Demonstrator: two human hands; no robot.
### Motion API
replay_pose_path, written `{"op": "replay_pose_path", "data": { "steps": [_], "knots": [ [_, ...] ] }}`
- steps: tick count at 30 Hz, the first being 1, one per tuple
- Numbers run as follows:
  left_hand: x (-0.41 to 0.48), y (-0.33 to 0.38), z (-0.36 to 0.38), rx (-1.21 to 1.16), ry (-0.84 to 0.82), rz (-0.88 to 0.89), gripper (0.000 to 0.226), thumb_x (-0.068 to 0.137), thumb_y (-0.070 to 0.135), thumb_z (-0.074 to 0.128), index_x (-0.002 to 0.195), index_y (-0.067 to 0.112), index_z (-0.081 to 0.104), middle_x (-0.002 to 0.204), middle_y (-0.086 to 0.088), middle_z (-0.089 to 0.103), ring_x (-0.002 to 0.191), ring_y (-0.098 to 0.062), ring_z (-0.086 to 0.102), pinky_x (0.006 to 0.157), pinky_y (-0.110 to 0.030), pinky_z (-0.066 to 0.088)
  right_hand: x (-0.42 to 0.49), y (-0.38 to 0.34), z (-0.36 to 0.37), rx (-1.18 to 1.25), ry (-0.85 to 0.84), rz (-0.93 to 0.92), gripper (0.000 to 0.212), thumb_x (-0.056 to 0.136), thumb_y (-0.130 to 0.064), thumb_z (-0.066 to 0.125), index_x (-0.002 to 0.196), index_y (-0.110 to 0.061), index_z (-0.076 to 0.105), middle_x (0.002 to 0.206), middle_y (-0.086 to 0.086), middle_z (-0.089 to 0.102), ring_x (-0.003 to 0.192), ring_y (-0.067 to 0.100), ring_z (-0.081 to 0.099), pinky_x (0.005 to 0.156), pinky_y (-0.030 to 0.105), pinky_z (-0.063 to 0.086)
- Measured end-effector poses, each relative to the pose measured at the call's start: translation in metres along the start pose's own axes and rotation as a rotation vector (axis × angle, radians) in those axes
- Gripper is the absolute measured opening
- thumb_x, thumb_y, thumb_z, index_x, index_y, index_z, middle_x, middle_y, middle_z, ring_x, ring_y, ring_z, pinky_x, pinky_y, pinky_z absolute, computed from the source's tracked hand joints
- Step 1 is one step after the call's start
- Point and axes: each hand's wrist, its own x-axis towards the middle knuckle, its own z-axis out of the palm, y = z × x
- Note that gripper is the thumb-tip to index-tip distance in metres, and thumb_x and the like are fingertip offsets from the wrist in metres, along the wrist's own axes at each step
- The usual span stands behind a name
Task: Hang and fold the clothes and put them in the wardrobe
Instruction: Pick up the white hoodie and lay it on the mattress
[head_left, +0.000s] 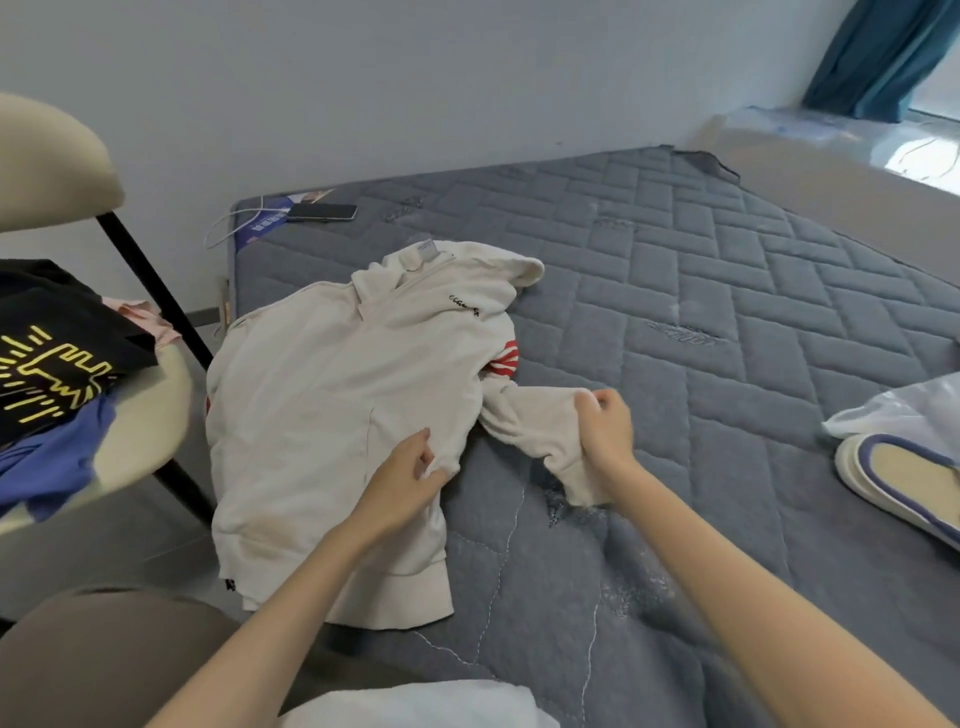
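— Where is the garment?

— The cream-white hooded sweatshirt (337, 415) with red stripes on its sleeves lies spread flat, front side up, on the near left part of the grey quilted mattress (727, 312). Its hood points toward the wall and its left edge hangs a little over the side of the mattress.

— And the hands?

— The left hand (410, 478) pinches a fold of cloth at the right edge of the sweatshirt's body, fingers curled into the fabric. The right hand (605, 426) grips the right sleeve (530, 421) near its cuff, fingers closed round the bunched cloth; the sleeve lies out to the side on the mattress.

— What is beside it?

— On the left stands a beige cushioned chair (150, 415) with black legs. On its seat lie a black T-shirt with a yellow line print (52, 364), a blue garment (47, 467) under it and a pink one (140, 317) behind.

— Further off?

— A dark phone (322, 211) lies at the far corner of the mattress, with a white cable (223, 228) just beside it. At the right edge rests a white slipper with blue trim (893, 483), touching a crumpled clear plastic bag (904, 410). A teal curtain (883, 52) hangs in the far right corner.
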Motion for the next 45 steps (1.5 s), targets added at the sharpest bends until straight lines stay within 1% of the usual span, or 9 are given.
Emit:
{"op": "replay_pose_path", "data": {
  "steps": [3, 5, 9, 13, 17, 22, 32, 40, 45],
  "knots": [
    [0.007, 0.009, 0.005, 0.125, -0.157, 0.05, 0.031, 0.071, 0.043, 0.055, 0.084, 0.015, 0.057, 0.152, 0.006, 0.03, 0.14, -0.007, 0.024, 0.111, -0.041, 0.024, 0.011, -0.003, -0.036, 0.023, 0.311, -0.04, 0.013, 0.092, -0.018, 0.044, 0.084, -0.009, 0.047, 0.078, 0.002, 0.052, 0.075, 0.023, 0.047, 0.059, 0.033, 0.031],
    [0.013, 0.019, 0.011, 0.196, -0.244, 0.051, 0.017, 0.075, 0.037, 0.058, 0.08, 0.021, 0.059, 0.154, 0.006, 0.026, 0.14, -0.01, 0.027, 0.114, -0.048, 0.019, 0.017, 0.003, -0.06, -0.007, 0.485, -0.017, 0.014, 0.094, -0.02, 0.042, 0.087, -0.01, 0.048, 0.082, 0.007, 0.055, 0.078, 0.028, 0.05, 0.063, 0.033, 0.031],
    [0.025, 0.034, 0.027, 0.253, -0.29, 0.09, 0.006, 0.086, 0.031, 0.055, 0.09, 0.027, 0.057, 0.143, 0.003, 0.043, 0.132, -0.013, 0.038, 0.11, -0.038, 0.028, 0.028, 0.032, -0.107, -0.101, 0.699, 0.131, 0.02, 0.099, -0.022, 0.037, 0.103, -0.008, 0.05, 0.106, 0.019, 0.063, 0.097, 0.037, 0.055, 0.08, 0.041, 0.038],
    [0.028, 0.04, 0.035, 0.256, -0.286, 0.123, 0.025, 0.091, 0.027, 0.051, 0.116, 0.023, 0.054, 0.131, 0.002, 0.051, 0.118, -0.013, 0.048, 0.104, -0.031, 0.036, 0.032, 0.057, -0.115, -0.47, 0.488, 0.237, 0.03, 0.096, -0.015, 0.041, 0.125, -0.014, 0.051, 0.137, 0.017, 0.043, 0.126, 0.034, 0.035, 0.104, 0.04, 0.024],
    [0.029, 0.038, 0.031, 0.279, -0.232, 0.152, 0.036, 0.094, 0.025, 0.048, 0.13, 0.022, 0.046, 0.141, 0.003, 0.042, 0.129, -0.013, 0.039, 0.108, -0.027, 0.028, 0.032, 0.053, -0.086, -0.619, 0.344, -0.091, 0.047, 0.086, -0.006, 0.05, 0.132, -0.013, 0.049, 0.141, 0.01, 0.042, 0.13, 0.03, 0.031, 0.111, 0.036, 0.02],
    [0.048, 0.033, 0.003, 0.287, -0.071, 0.165, 0.047, 0.096, 0.023, 0.047, 0.142, 0.017, 0.036, 0.15, -0.002, 0.032, 0.139, -0.017, 0.027, 0.111, -0.028, 0.022, 0.039, 0.018, -0.039, -0.555, 0.102, -0.357, 0.038, 0.087, -0.006, 0.051, 0.125, -0.012, 0.056, 0.133, 0.009, 0.051, 0.125, 0.027, 0.036, 0.105, 0.032, 0.027],
    [0.109, 0.0, -0.049, 0.301, 0.023, -0.104, 0.057, 0.096, 0.028, 0.041, 0.149, 0.027, 0.021, 0.157, -0.012, 0.01, 0.145, -0.03, 0.006, 0.117, -0.038, 0.011, 0.076, -0.028, 0.06, -0.517, -0.216, -0.465, 0.036, 0.091, -0.007, 0.044, 0.124, -0.017, 0.057, 0.129, 0.007, 0.051, 0.121, 0.025, 0.044, 0.096, 0.037, 0.04],
    [0.16, -0.025, -0.087, 0.202, 0.025, -0.209, 0.056, 0.096, 0.023, 0.044, 0.148, 0.016, 0.024, 0.154, -0.009, 0.024, 0.142, -0.026, 0.021, 0.112, -0.033, 0.021, 0.116, -0.072, 0.133, -0.686, -0.377, -0.576, 0.049, 0.091, -0.008, 0.046, 0.138, -0.024, 0.043, 0.151, -0.001, 0.031, 0.133, 0.023, 0.032, 0.108, 0.038, 0.031],
    [0.208, -0.023, -0.108, 0.008, 0.18, -0.26, 0.053, 0.095, 0.015, 0.047, 0.144, 0.007, 0.03, 0.145, -0.014, 0.038, 0.133, -0.03, 0.037, 0.104, -0.034, 0.031, 0.154, -0.102, 0.175, -0.586, -0.522, -0.577, 0.064, 0.085, 0.001, 0.042, 0.142, -0.026, 0.036, 0.155, -0.004, 0.021, 0.137, 0.021, 0.031, 0.1, 0.038, 0.04]
  ]
}}
